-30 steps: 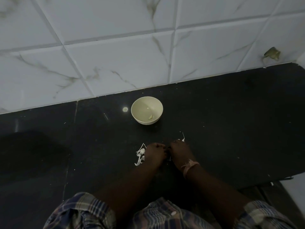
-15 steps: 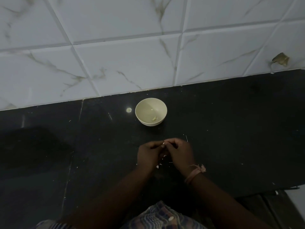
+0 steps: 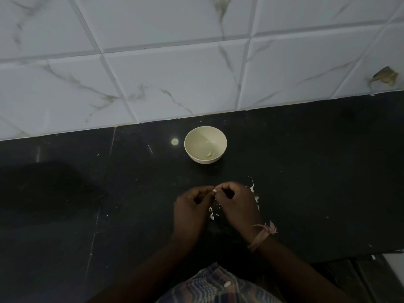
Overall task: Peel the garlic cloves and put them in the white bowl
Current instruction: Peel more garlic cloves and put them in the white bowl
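You are looking down at a black stone counter that meets a wall of white marbled tiles. Your two hands meet in the lower middle of the view, raised a little above the counter, fingertips touching.

Your left hand has its fingers curled, and so does your right hand. Between their fingertips shows a small pale speck, the garlic clove, pinched from both sides. Holding it this way likely lets one hand steady the clove while the other picks at its skin. The light is dim, so which fingers do the pulling cannot be told.

Just under and to the right of your hands lie thin white scraps of garlic peel on the counter, probably dropped where the work is done so they stay out of the bowl.

The white bowl stands upright beyond your hands, near the wall and apart from the scraps. One small yellowish piece, seemingly a peeled clove, rests at its bottom. It sits straight ahead, so a finished clove needs only a short reach forward.

A frayed pink thread is tied around your right wrist. A checked shirt shows at the bottom edge. A brownish mark sits on the tiles at far right.
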Motion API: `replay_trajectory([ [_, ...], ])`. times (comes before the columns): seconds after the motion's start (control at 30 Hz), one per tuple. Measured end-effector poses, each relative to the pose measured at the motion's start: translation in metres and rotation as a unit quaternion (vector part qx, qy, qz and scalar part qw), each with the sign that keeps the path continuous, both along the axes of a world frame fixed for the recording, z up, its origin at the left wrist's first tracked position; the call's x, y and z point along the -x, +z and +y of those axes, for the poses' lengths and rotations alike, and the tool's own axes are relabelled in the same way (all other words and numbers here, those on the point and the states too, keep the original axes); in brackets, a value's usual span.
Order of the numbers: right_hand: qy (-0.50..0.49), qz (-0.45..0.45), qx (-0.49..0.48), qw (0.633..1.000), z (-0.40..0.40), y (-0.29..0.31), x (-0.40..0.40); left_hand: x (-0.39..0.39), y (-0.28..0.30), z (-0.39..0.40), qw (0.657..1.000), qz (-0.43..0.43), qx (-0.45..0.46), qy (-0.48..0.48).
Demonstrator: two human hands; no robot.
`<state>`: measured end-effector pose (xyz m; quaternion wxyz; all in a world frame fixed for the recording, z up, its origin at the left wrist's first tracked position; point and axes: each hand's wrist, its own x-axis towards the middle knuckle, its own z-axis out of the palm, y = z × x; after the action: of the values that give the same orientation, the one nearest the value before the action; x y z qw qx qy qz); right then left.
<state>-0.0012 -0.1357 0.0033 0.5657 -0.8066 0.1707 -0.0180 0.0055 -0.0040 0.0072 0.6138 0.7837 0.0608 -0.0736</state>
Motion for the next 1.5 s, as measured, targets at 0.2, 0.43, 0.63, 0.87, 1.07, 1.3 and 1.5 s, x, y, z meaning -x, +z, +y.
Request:
replay_trajectory([
  [0.2,-0.013,0.025,-0.040,0.999,0.002,-0.002,0.001,0.000,0.001,0.005,1.000,0.005,0.011,-0.008],
  [0.43,0.023,0.080,-0.054,0.995,0.000,-0.003,-0.001,0.000,0.000,0.010,0.998,0.025,0.035,-0.035],
  [0.63,0.011,0.079,-0.107,0.991,0.003,-0.001,0.000,-0.001,-0.001,0.009,0.995,0.059,0.076,-0.029],
  [0.87,-0.005,0.077,-0.116,0.990,0.005,-0.004,-0.003,-0.006,0.000,0.008,0.993,0.064,0.092,-0.035],
  [1.07,-0.016,0.095,-0.200,0.975,0.004,-0.003,-0.005,-0.012,-0.008,0.007,0.986,0.087,0.140,-0.032],
  [1.3,-0.030,0.124,-0.311,0.942,0.008,-0.009,-0.006,-0.013,-0.012,0.008,0.982,0.088,0.165,-0.035],
  [1.5,-0.052,0.141,-0.318,0.936,0.006,-0.018,-0.003,-0.018,-0.022,0.007,0.920,0.174,0.349,0.036],
])
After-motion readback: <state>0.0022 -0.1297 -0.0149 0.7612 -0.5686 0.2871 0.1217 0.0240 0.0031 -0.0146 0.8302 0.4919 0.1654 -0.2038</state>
